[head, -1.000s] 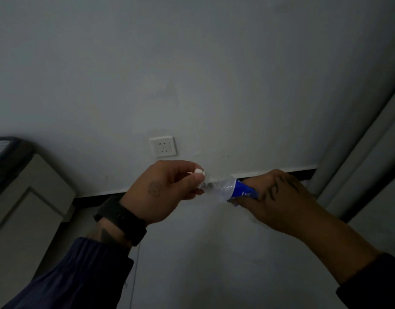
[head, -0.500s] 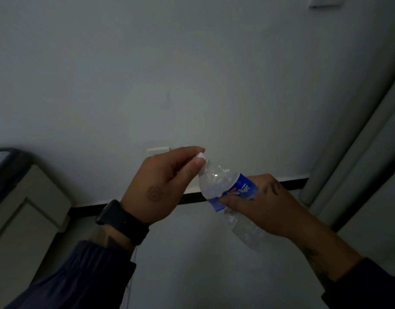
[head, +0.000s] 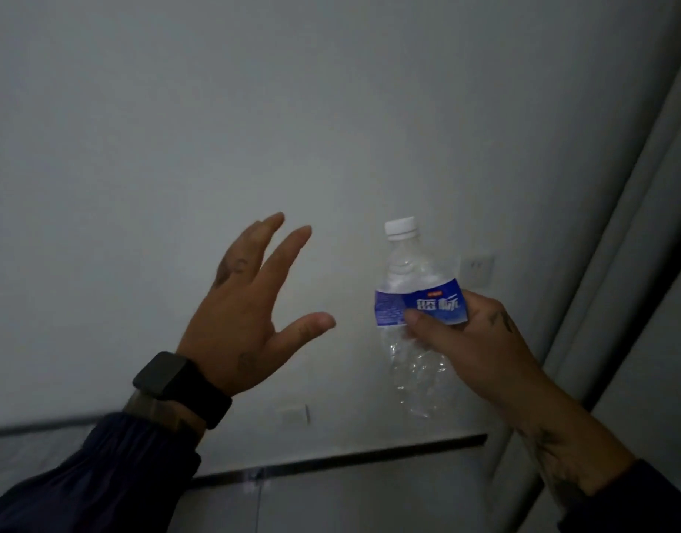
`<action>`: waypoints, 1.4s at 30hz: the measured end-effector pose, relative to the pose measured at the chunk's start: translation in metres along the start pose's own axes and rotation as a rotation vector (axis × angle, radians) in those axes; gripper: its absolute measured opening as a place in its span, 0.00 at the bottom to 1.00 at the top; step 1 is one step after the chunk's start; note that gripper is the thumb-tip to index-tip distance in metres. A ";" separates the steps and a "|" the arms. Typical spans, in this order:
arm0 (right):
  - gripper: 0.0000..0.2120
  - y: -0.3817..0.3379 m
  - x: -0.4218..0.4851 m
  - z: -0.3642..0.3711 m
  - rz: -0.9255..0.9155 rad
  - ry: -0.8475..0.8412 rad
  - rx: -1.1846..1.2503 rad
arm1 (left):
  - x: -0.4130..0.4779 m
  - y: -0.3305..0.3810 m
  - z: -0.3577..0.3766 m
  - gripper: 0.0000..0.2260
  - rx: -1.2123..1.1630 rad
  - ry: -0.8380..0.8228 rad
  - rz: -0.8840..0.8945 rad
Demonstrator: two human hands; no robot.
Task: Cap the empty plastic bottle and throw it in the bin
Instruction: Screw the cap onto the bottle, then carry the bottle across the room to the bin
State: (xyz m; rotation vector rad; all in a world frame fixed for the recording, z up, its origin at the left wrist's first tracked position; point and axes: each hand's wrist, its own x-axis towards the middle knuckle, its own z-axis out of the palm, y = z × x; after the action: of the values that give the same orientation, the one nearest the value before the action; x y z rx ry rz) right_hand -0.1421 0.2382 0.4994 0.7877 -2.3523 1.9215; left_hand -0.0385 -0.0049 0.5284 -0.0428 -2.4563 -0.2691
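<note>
Bottle (head: 415, 302) is sitting upright w/ white cap (head: 399, 226) on its neck, so the capping part is looking done, tho I can't tell how tight it's screwed. Right hand (head: 469, 340) is gripping it around the blue label (head: 419, 307), crumpled clear body showing below, while left hand (head: 246, 321) is hanging beside it, apart, fingers spread, holding nothing. Binning is what's left, and no bin is showing — only wall (head: 254, 109), a socket (head: 477, 269) behind the bottle, curtain (head: 639, 263) far right.
</note>
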 end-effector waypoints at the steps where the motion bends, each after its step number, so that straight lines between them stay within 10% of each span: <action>1: 0.02 -0.034 0.009 -0.009 -0.004 0.020 0.030 | 0.018 0.004 -0.030 0.40 0.033 0.015 0.005; 13: 0.05 -0.418 0.114 -0.104 -0.093 0.156 0.169 | 0.222 0.053 -0.358 0.40 0.221 0.142 0.009; 22: 0.04 -0.489 0.092 -0.066 -0.168 0.041 0.201 | 0.197 0.046 -0.445 0.33 0.286 0.217 0.008; 33: 0.05 -0.565 0.033 0.168 -0.287 -0.700 0.449 | -0.018 0.029 -0.606 0.34 0.749 0.233 -0.501; 42: 0.05 -0.678 -0.214 0.283 -0.376 -1.437 0.780 | -0.242 0.243 -0.736 0.34 1.248 0.220 -1.118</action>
State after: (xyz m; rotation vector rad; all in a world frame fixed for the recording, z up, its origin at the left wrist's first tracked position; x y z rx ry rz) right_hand 0.3879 -0.0254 0.9840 3.1582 -1.1491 2.3487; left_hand 0.6270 0.0916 0.9841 1.7403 -1.7699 0.7713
